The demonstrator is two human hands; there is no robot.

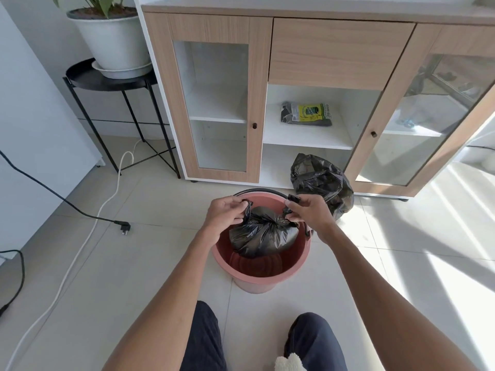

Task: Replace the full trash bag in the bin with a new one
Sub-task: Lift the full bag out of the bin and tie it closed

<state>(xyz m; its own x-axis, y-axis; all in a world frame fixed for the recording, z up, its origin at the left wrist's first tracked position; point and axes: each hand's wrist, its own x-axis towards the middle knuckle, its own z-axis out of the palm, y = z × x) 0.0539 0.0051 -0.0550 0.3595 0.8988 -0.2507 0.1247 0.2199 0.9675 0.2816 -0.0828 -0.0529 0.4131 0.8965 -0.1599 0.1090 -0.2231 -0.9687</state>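
A pink round bin (263, 277) stands on the tiled floor in front of me. Inside it sits a full black trash bag (263, 235), gathered at its top. My left hand (227, 214) pinches the bag's left ear and my right hand (308, 211) pinches its right ear, both just above the bin's far rim. A second black trash bag (321, 180) lies on the floor behind the bin, against the cabinet. A pack of new trash bags (306, 113) with a yellow label lies on the cabinet's open middle shelf.
A wooden cabinet (340, 53) with glass doors stands behind the bin. At the back left, a potted plant (112, 36) rests on a black side table (85, 76). A black cable with plug (124, 228) and a white cable (80, 250) cross the floor at left. My knees are at the bottom.
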